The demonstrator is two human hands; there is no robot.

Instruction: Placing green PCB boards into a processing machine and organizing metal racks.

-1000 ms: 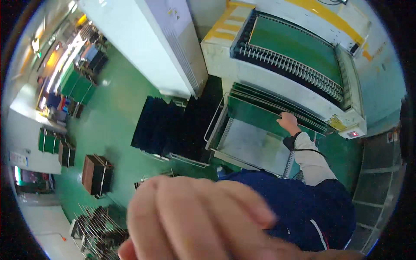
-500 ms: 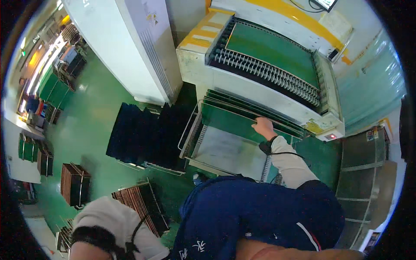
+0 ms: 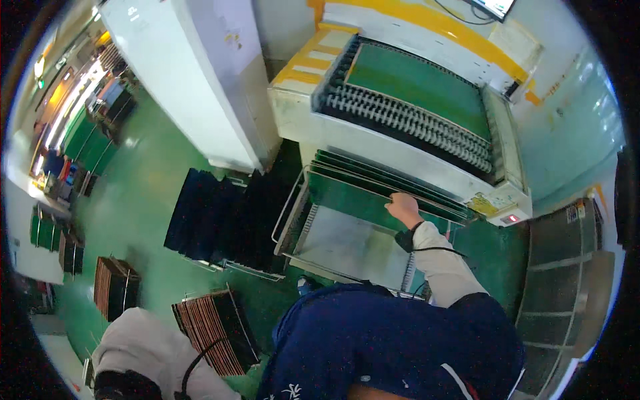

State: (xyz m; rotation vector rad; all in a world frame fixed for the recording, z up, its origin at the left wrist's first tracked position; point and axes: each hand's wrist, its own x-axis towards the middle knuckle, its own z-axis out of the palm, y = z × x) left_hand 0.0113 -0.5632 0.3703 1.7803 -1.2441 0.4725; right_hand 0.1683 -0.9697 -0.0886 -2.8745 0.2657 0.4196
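Note:
My right hand (image 3: 404, 209) is closed on the top edge of a green panel (image 3: 343, 195), the front one of several standing in a wire rack (image 3: 279, 223). The fingertips are partly hidden behind that edge. In front of the panel shows the pale floor of the rack, with toothed strips along its sides. My left sleeve (image 3: 143, 343) and its dark wristband (image 3: 127, 385) show at the lower left. The left hand itself lies outside the picture.
Beyond the rack stands a roller conveyor machine (image 3: 400, 137) with another green panel (image 3: 420, 87) flat on its rollers. Dark panels (image 3: 220, 217) stand in racks to the left, near a white pillar (image 3: 200, 80). Brown-edged panels (image 3: 212, 327) stand nearer. Grey mesh frames (image 3: 557, 287) lean at right.
The view has shifted slightly. My right hand stays on the panel's top edge. My left forearm has moved down and left, taking its bare skin out of the picture.

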